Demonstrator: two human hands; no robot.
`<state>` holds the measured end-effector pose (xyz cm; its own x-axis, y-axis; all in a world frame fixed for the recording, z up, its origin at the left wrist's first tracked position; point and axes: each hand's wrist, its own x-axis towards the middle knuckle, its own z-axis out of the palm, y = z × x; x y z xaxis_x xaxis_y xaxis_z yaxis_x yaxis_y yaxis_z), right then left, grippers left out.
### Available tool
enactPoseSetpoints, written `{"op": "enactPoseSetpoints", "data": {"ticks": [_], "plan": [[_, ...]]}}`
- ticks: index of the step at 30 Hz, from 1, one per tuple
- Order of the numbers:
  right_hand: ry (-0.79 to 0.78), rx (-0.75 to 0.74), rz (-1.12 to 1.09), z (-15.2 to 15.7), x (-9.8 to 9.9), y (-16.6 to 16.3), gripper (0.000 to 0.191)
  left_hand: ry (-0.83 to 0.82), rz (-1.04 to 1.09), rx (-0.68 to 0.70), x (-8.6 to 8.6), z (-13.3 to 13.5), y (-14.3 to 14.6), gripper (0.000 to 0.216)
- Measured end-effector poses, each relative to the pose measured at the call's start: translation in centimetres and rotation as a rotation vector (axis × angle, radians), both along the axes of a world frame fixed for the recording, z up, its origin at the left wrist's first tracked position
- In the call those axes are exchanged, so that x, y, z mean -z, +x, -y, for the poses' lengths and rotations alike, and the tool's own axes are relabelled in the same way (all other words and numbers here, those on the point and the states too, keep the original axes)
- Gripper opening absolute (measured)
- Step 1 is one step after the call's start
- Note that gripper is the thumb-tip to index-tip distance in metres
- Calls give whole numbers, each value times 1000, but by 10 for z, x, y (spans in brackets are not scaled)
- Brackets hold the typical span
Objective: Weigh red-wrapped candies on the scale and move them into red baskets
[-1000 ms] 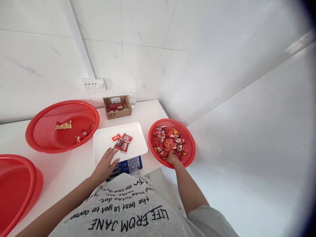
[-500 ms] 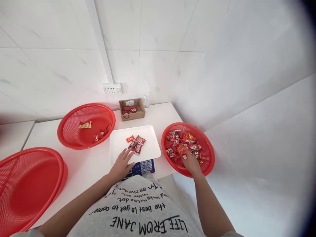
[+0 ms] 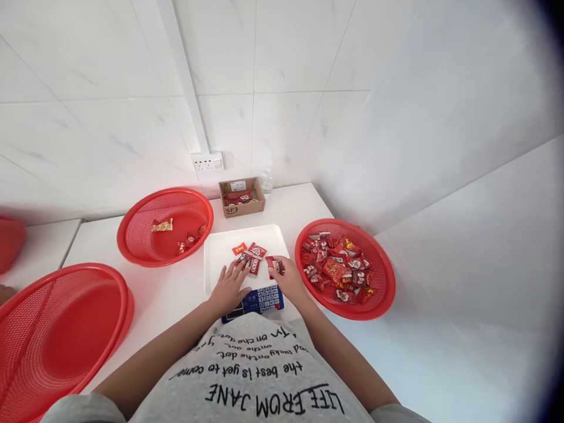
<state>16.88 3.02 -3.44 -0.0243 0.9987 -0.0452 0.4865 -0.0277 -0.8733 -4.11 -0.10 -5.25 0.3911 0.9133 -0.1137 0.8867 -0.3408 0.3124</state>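
Note:
A white scale tray [image 3: 220, 249] sits in front of me, with a blue keypad [image 3: 259, 298] at its near edge. A few red candy packets [image 3: 249, 254] lie on the tray. My left hand [image 3: 230, 286] rests flat on the tray's near edge, fingers spread, its fingertips touching those packets. Over the tray's right side, my right hand [image 3: 288, 278] is closed on a red candy packet [image 3: 274, 264]. To the right stands a red basket [image 3: 379, 294] holding many red wrapped candies [image 3: 337, 267].
A second red basket [image 3: 132, 226] with a few sweets sits back left. A larger empty red basket [image 3: 26, 329] is near left. A small cardboard box [image 3: 241, 197] with red packets and a clear bottle [image 3: 267, 181] stand by the wall, under a socket [image 3: 207, 161].
My right hand has left the right basket with a red packet and moved left over the white tray. The left hand stays on the tray's near edge. The camera view shifted left.

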Motion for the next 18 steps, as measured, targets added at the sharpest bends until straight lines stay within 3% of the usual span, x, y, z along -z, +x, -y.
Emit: {"op": "enactPoseSetpoints", "data": {"ticks": [5, 8, 18], "plan": [[-58, -58, 26, 2, 9, 0, 42, 2, -1, -19, 0, 3, -3, 54], [-61, -98, 70, 5, 10, 8, 36, 29, 12, -19, -1, 1, -1, 53], [27, 199, 215, 27, 17, 79, 32, 68, -8, 109, -3, -16, 22, 56]]}}
